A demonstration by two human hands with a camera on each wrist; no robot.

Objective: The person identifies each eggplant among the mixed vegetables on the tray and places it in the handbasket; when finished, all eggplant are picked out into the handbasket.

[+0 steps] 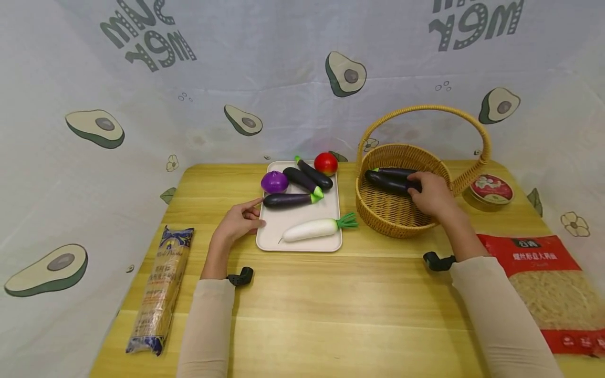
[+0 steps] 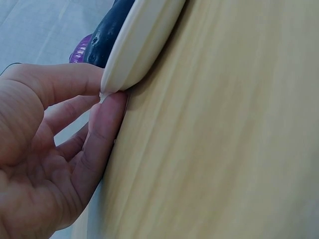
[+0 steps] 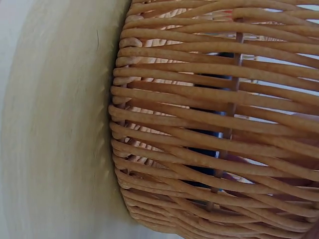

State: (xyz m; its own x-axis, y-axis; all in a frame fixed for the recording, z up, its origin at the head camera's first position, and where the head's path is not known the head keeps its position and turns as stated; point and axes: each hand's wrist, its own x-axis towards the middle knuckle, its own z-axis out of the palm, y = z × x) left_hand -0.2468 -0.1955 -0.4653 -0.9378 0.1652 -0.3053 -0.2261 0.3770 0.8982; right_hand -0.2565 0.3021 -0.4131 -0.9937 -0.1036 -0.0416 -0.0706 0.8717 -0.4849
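While the near eggplant point(image 1: 386, 182) in the wicker basket point(image 1: 394, 227) is held by the right grip point(image 1: 432, 194), the daikon point(image 1: 309, 230) could be spilled rightward if the tray point(image 1: 270, 236), pinched by the left grip point(image 1: 236, 220), were tilted.

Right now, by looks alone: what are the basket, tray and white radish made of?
Basket: wicker or rattan, possibly imitation, low sheen; interlaced rounded strands show.
Tray: probably plastic, maybe ceramic, off-white; smooth, evenly coloured surface.
White radish: perhaps plastic or foam, smooth; uniform surface and vivid green top suggest a model.
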